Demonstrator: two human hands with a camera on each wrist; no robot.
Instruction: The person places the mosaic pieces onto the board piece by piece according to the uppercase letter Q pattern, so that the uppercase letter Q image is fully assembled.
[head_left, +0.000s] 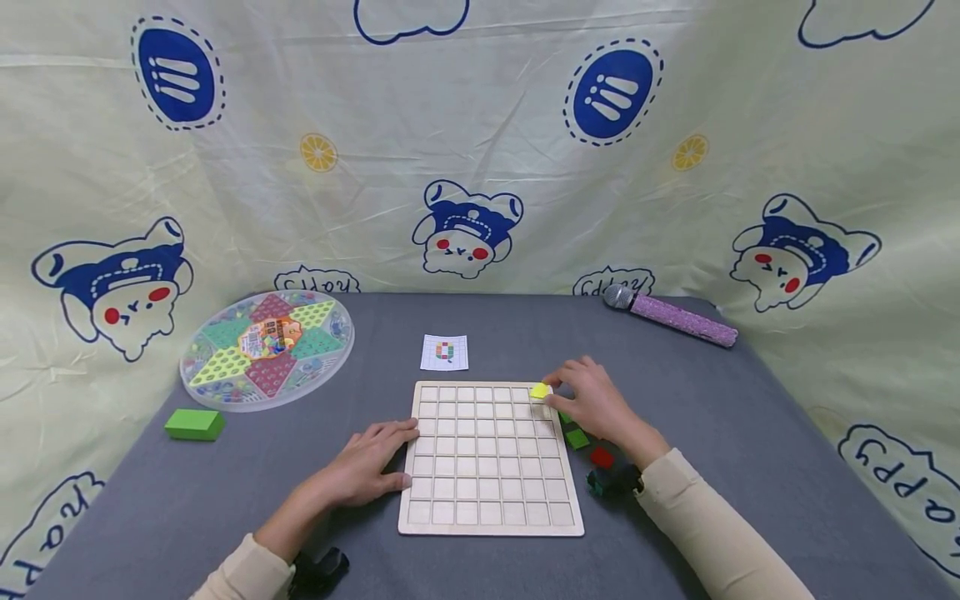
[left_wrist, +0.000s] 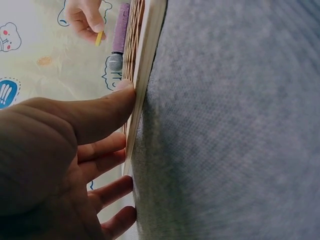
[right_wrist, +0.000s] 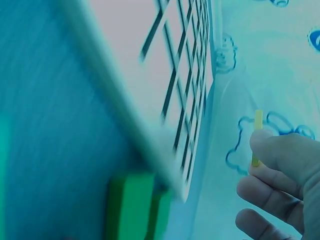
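The head view shows the right hand [head_left: 596, 402] pinching a thin yellow tile [head_left: 538, 391] between its fingers, at the far right corner of the pale wooden gridded board [head_left: 466, 467]. The left hand [head_left: 367, 462] touches the board's left edge, its fingers extended. Small green tiles [head_left: 577, 438] and a small red tile [head_left: 602, 457] lie just beside its right edge.

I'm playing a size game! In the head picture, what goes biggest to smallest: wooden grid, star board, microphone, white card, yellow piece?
1. Wooden grid
2. Star board
3. Microphone, long but thin
4. White card
5. Yellow piece, pinched in the right hand
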